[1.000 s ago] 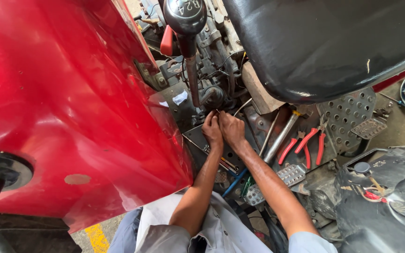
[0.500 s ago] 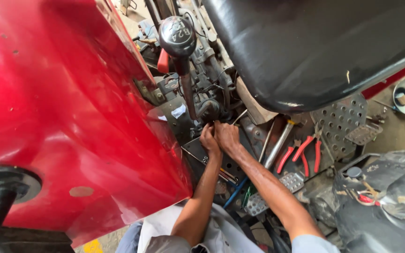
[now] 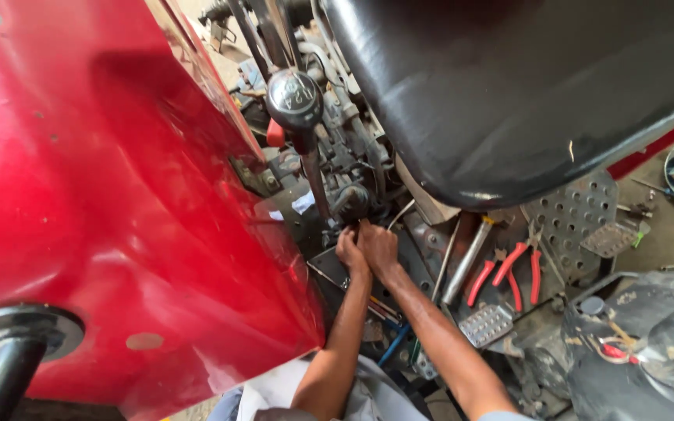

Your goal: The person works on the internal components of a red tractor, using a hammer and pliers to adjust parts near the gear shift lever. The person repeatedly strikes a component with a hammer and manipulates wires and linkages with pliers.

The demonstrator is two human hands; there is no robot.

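Both my arms reach down into the footwell of a red tractor. My left hand and my right hand are pressed together at the base of the gear lever, whose black knob stands above them. The fingers are curled on some small greasy part at the lever's foot; what exactly they hold is hidden by the hands. A dark rubber boot and linkage sit just above the fingertips.
A big red fender fills the left. The black seat overhangs the top right. Red-handled pliers, a metal bar and a studded pedal lie on the perforated footplate. A black battery sits at lower right.
The view has shifted, so the gear knob and my hands now sit lower and further right in the frame. My hands stay together at the lever's base.
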